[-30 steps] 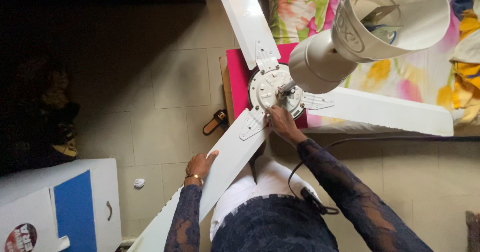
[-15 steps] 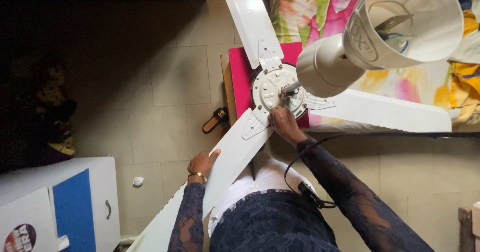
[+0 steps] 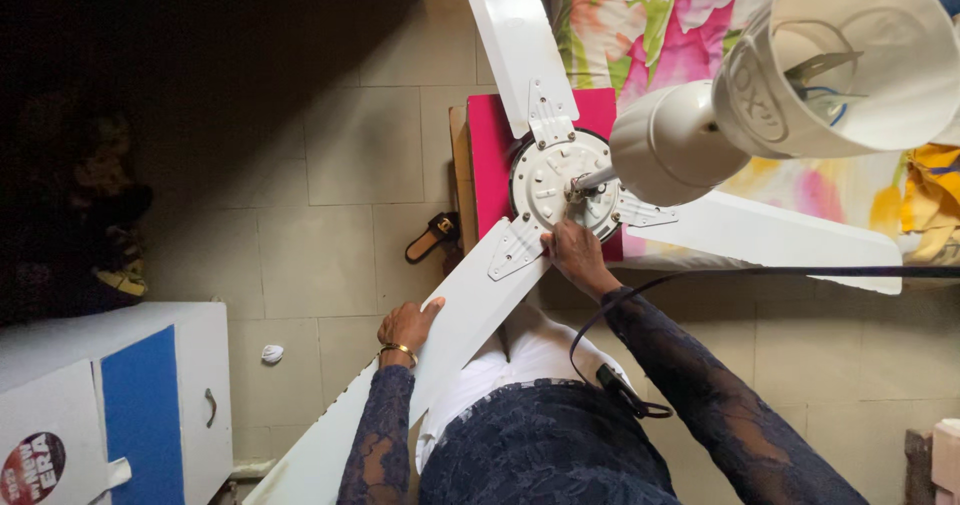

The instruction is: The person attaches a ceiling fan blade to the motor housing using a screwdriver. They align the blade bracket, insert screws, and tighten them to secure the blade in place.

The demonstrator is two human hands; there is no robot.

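Head view: ceiling fan (image 3: 570, 180) hangs centre, above tiled floor. Left hand (image 3: 408, 323) clamped on near blade (image 3: 470, 305) edge; right hand (image 3: 577, 250) fingers together against motor hub (image 3: 555, 177). Risk: blade swings if left hold slips; dangling cable (image 3: 600, 310) may snag.

The ceiling fan (image 3: 563, 187) is white all over, blades and motor alike, with a white cup (image 3: 850, 60) on its rod. Behind it lies a bright pink board (image 3: 492, 165) and a bedsheet (image 3: 660, 25) in pink, green and yellow flowers. The sleeves (image 3: 700, 385) are dark navy lace; a gold bangle (image 3: 399, 349) rings the left wrist. The floor (image 3: 330, 165) is beige tile, the cabinet (image 3: 150, 405) white and blue
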